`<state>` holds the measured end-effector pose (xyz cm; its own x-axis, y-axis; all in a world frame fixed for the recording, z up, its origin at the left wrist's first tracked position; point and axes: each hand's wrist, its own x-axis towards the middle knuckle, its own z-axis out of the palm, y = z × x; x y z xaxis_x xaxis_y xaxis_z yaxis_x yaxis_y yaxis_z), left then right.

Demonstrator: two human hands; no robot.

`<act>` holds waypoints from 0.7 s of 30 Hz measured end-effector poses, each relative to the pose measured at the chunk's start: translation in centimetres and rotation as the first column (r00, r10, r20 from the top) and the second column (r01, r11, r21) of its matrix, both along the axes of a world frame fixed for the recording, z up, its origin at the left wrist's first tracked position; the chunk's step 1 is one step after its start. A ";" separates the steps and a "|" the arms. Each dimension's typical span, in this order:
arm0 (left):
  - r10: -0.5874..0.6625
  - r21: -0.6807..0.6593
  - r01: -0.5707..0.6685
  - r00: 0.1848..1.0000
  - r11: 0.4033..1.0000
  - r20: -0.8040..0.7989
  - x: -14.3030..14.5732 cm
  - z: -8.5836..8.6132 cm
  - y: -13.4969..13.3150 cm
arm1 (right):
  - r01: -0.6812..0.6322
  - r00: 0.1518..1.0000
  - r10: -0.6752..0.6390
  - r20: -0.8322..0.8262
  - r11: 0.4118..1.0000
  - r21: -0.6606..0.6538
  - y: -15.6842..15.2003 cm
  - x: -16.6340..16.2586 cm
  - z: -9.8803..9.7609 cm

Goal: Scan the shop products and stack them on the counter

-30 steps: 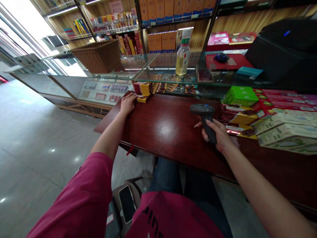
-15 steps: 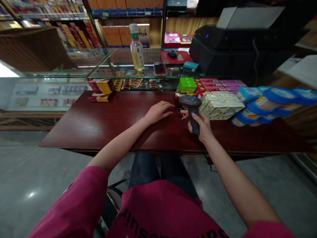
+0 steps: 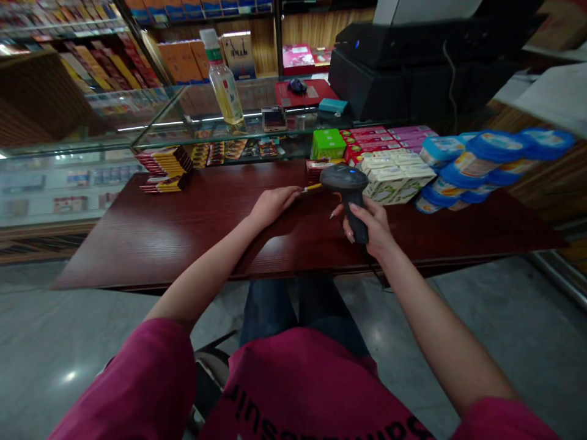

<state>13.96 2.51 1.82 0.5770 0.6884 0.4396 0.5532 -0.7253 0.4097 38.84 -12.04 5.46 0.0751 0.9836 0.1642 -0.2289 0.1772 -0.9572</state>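
My right hand (image 3: 378, 227) is wrapped round the handle of a black barcode scanner (image 3: 345, 178), held above the desk with a small blue light on its top. My left hand (image 3: 271, 205) lies low over the desk, its fingers closed on the near end of a thin red-and-yellow packet (image 3: 313, 187). The packet's far end points towards the scanner head. Just behind the scanner sits a small stack of red packets (image 3: 315, 166), partly hidden by it. A taller stack of red-and-yellow packets (image 3: 166, 170) stands at the desk's left back.
Along the desk's back right stand a green box (image 3: 328, 143), red boxes (image 3: 367, 143), pale green cartons (image 3: 398, 180) and blue-lidded tubs (image 3: 477, 162). On the glass counter behind are a bottle (image 3: 225, 91) and a mouse (image 3: 297, 86). The dark wooden desk (image 3: 183, 238) ends before my lap.
My left hand has drawn a thin packet leftwards from beside the small stack. The scanner stays in my right hand, close to where it was. The whole view has shifted a little.
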 end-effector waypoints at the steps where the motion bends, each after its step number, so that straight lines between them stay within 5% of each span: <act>1: 0.081 -0.039 -0.078 0.994 0.996 0.069 -1.6 0.1 0.3 | -0.048 0.999 0.048 -0.017 0.999 -0.008 0.6 -0.7 0.1; 5: 0.378 -0.424 -0.225 0.869 0.877 0.321 -6.0 0.2 1.7 | -0.238 0.971 0.236 -0.048 0.970 -0.051 3.2 -4.3 -0.1; 8: 0.528 -0.697 -0.071 0.709 0.713 0.468 -6.9 0.1 2.6 | -0.313 0.949 0.310 -0.046 0.947 -0.069 5.3 -7.0 -0.6; 10: 0.568 -0.744 0.026 0.628 0.668 0.532 -6.8 0.1 2.9 | -0.321 0.947 0.318 -0.040 0.944 -0.077 6.5 -8.3 -1.1; 15: 0.567 -0.740 0.131 0.559 0.660 0.605 -6.7 0.2 3.4 | -0.282 0.959 0.282 -0.014 0.954 -0.101 8.1 -9.2 -2.2; 21: 0.511 -0.683 0.117 0.577 0.721 0.637 -6.8 -0.5 3.4 | -0.267 0.962 0.272 0.041 0.959 -0.097 7.9 -9.0 -2.4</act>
